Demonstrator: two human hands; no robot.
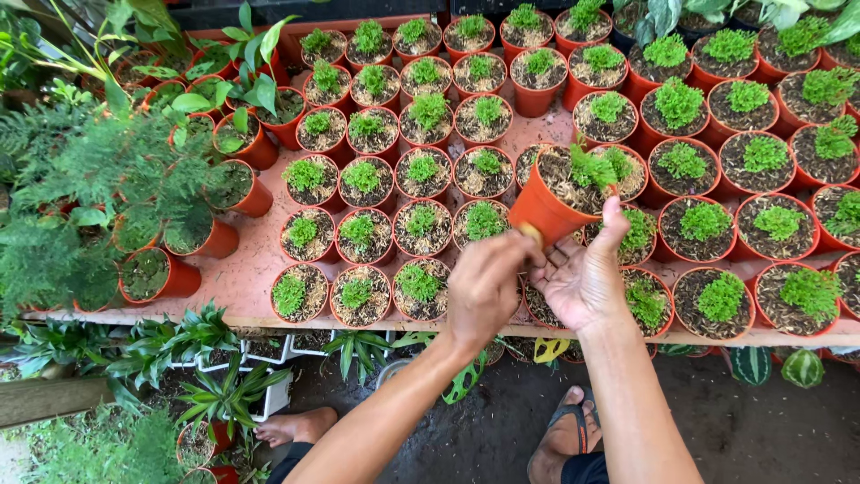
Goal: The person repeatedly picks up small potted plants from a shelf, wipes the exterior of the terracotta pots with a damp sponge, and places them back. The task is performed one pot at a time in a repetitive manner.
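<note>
A small orange plastic pot with brown husk soil and a green fern-like seedling is held tilted above the plant bench. My right hand grips it from below, thumb up against its side. My left hand is closed at the pot's bottom, fingertips touching its base. Both hands are above the front edge of the bench.
Rows of matching orange pots with small green seedlings fill the pink bench. Taller ferns and leafy plants crowd the left side. Below the bench are white pots with spiky plants, dark ground and my sandalled feet.
</note>
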